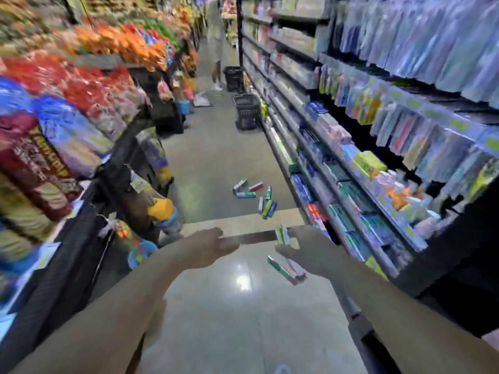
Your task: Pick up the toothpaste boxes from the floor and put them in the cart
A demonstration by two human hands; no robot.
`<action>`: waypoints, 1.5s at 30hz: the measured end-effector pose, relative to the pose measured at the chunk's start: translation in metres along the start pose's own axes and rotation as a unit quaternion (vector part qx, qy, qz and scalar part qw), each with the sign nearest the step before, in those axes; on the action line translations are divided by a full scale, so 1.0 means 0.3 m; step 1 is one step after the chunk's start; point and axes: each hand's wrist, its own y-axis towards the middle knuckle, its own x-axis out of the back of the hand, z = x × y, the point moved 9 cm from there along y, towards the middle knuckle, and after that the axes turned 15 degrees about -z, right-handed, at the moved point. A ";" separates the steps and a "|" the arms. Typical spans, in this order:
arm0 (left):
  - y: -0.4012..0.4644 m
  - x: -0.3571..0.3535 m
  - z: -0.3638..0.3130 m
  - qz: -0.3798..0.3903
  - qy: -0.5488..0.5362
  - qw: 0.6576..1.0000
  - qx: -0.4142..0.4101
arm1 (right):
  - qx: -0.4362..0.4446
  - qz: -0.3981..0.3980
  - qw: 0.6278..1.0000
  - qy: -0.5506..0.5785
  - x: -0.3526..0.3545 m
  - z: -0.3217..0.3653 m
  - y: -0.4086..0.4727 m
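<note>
Both forearms stretch out from the near edge over the shiny floor point(251, 333), and everything is blurred by motion. Big shelving runs down each side: the left shelf point(67, 109) packed with red, orange and blue snack bags, the right shelf point(378, 136) stacked with toothpaste cartons and hanging brushes. Far up the aisle one other person point(216, 41) stands, only legs and pale clothes showing. Two dark baskets point(246, 111) sit on the floor by the right shelf, one nearer, one further back beside that person. Now the hands: left hand point(216, 247) reaches forward, fingers fairly straight, holding nothing. Right hand point(305, 252) grips a bundle of boxes point(286, 269), green-and-white ends sticking out above and below the fingers; at least three, though blur stops an exact count. Beyond the hands, mid-aisle and near the right shelf, loose boxes point(256, 198) lie scattered on the floor, roughly seven, in two small clusters.
</note>
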 end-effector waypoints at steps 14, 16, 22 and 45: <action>0.769 0.265 0.203 -0.011 -0.047 0.993 0.103 | 0.084 0.033 0.996 -0.023 -0.056 0.131 1.031; 0.897 0.286 0.252 -0.014 -0.051 0.993 0.109 | 0.090 0.030 0.995 -0.024 -0.100 0.165 1.170; 1.334 0.307 0.477 0.003 -0.044 0.992 0.116 | 0.088 0.045 0.994 -0.057 -0.283 0.273 1.619; 3.174 0.543 0.595 0.104 -0.023 0.994 0.022 | -0.027 0.054 0.997 -0.051 -0.397 0.273 3.258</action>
